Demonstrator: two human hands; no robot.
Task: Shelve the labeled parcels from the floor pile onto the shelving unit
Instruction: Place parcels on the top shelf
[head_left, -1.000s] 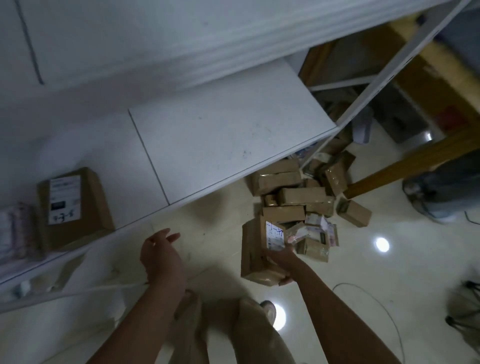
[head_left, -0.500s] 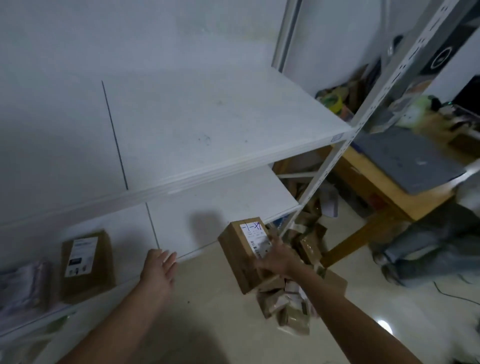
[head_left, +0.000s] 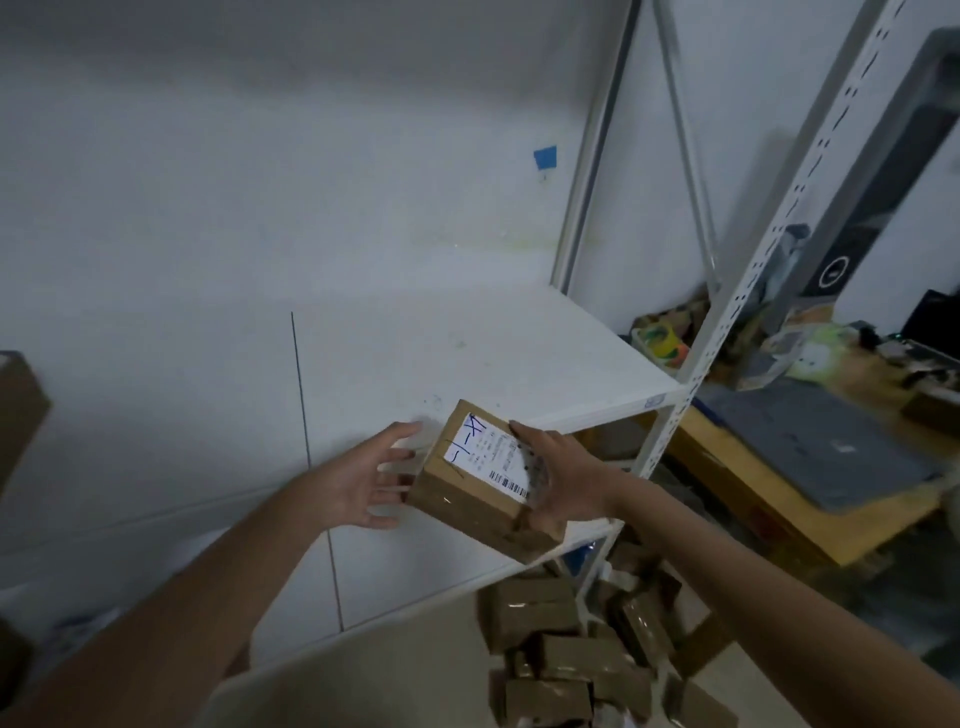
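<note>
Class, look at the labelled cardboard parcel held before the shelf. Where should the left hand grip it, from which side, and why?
Probably best: grip the labelled parcel on its bare left side face, coming from the left. The right hand clasps its right side, so the open left hand beside it meets a flat, parallel opposing face. The box is tilted label-up, leaving that face exposed.
</note>
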